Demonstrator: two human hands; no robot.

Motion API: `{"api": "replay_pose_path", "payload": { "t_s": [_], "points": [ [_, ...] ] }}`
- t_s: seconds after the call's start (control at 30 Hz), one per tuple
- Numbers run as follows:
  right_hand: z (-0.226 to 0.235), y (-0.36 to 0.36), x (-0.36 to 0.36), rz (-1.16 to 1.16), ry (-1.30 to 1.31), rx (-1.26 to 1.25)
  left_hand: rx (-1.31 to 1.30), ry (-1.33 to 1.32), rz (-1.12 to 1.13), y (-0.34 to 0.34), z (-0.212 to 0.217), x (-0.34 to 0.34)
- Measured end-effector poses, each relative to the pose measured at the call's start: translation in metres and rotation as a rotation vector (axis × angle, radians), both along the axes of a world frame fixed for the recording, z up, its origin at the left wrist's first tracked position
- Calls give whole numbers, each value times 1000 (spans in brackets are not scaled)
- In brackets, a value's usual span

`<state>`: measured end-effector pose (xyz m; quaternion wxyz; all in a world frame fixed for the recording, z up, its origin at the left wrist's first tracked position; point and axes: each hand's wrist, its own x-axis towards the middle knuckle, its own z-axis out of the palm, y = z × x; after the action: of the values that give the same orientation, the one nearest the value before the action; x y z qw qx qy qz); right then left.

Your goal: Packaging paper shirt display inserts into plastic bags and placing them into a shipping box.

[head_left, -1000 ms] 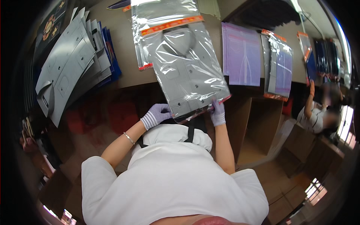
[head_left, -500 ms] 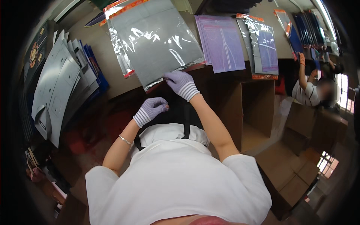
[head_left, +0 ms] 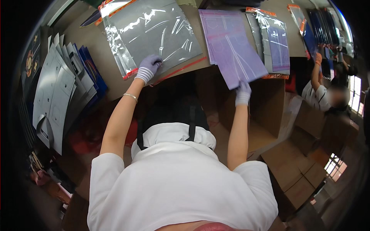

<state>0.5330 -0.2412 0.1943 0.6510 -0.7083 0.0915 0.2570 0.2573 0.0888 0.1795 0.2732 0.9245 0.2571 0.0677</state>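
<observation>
A grey sheet in a clear plastic bag (head_left: 162,38) with red-orange edging lies on the table ahead. My left hand (head_left: 150,66), in a lilac knit glove with a striped cuff, is closed on the bag's near edge. To the right, my gloved right hand (head_left: 243,92) pinches the near corner of a purple printed sheet (head_left: 244,63). That sheet slants off its pile and overhangs the table edge. Under it, more purple sheets (head_left: 210,38) lie stacked.
Bagged grey and purple sheets (head_left: 275,42) lie right of the stack. Grey and blue folded pieces (head_left: 59,88) stand at the left. An open cardboard box (head_left: 266,111) sits below the table edge. A co-worker (head_left: 316,90) is at the far right.
My right hand has left the bag, moved right and drawn a purple sheet toward me. My left hand has risen to the bag's near edge. The bag has shifted slightly left.
</observation>
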Motion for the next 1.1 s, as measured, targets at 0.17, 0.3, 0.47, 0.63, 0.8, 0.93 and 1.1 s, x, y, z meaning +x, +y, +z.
{"api": "replay_pose_path", "payload": {
  "t_s": [0.17, 0.3, 0.47, 0.63, 0.8, 0.93, 1.1],
  "points": [
    [103, -16, -110, 47, -342, -196, -836, -292, 502, -4, 27, 8],
    [111, -3, -192, 340, -286, -309, -843, -420, 508, -18, 59, 42],
    [115, 37, -184, 444, 14, -74, -680, -479, 344, -32, 83, 31],
    [53, 171, -133, 802, -331, 344, -387, -366, 173, -58, 108, 21],
    [14, 188, -116, 1419, -463, -420, -447, -280, 206, -38, 48, 1],
    [10, 137, -121, 1368, -589, -474, -588, -387, 485, -28, 10, -43],
    [12, 125, -152, 1315, -823, -196, -1314, -43, 796, -64, 3, -110]
  ]
}}
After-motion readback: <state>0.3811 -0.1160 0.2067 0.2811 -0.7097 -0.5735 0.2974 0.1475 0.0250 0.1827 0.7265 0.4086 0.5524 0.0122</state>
